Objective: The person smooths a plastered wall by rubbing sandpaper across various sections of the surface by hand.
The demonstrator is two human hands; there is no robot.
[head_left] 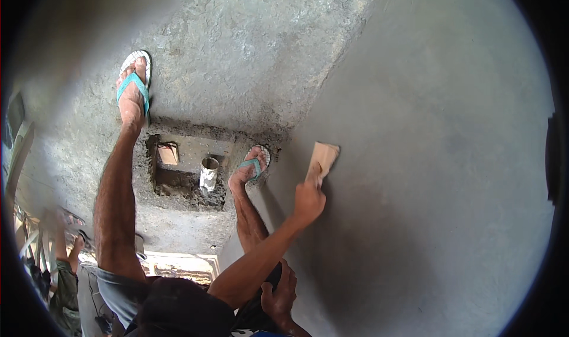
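My left hand (pixel 310 203) reaches across to the right, its fingers closed around the narrow end of a flat beige brush-like tool (pixel 325 155). The tool's broad end lies against or just over a smooth grey cement surface (pixel 427 177); contact is hard to tell. One finger stretches along its handle. Lower down, my right hand (pixel 280 294) rests by my bent right knee with nothing visible in it, fingers laid over the dark cloth and thumb apart.
A rectangular pit (pixel 172 180) in the rough concrete floor (pixel 237 52) holds an upright whitish pipe (pixel 208 174) and a tan piece (pixel 168 154). My feet, in teal-strapped flip-flops (pixel 134 82), stand beside it. Another person's legs (pixel 66 257) show at lower left.
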